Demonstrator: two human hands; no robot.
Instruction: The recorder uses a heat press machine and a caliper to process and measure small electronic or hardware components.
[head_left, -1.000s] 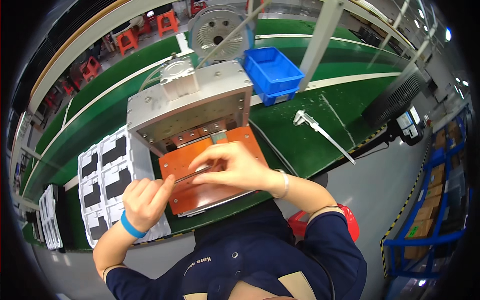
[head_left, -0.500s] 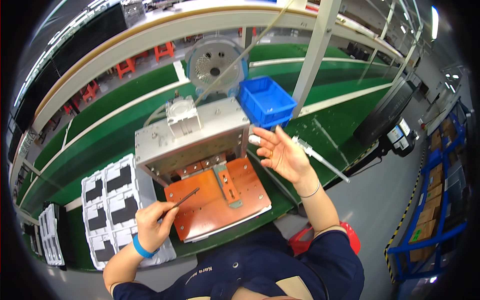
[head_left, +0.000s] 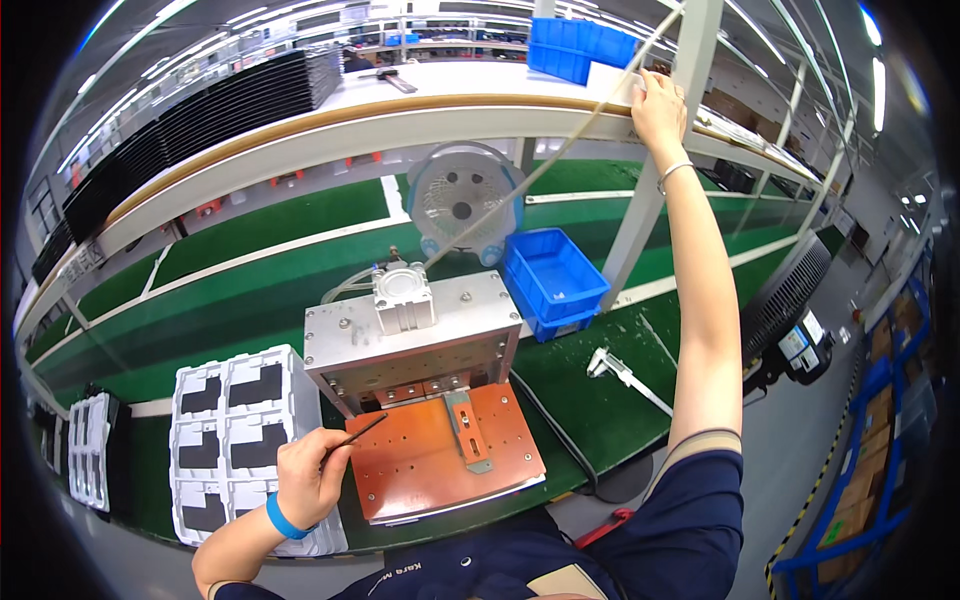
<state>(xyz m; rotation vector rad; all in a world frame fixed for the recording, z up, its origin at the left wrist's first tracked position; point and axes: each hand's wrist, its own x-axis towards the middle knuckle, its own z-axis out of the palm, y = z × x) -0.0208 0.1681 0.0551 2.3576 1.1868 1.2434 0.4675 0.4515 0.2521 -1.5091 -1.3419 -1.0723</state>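
Left hand (head_left: 310, 478) pinches a thin dark stick (head_left: 355, 438), tip over the near-left corner of the orange plate (head_left: 440, 465) under the metal press (head_left: 410, 345). Right hand (head_left: 660, 100) grips the far shelf edge (head_left: 400, 110). The stick looks light, stiff, probably snappable; best held near its rear end.

The person wears a dark navy short-sleeved shirt with tan cuffs, a blue wristband and a thin bracelet.

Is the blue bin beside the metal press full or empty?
Empty. The blue bin shows its bare blue floor and inner walls, with nothing lying inside. It stands upright on the green bench, right of the metal press.
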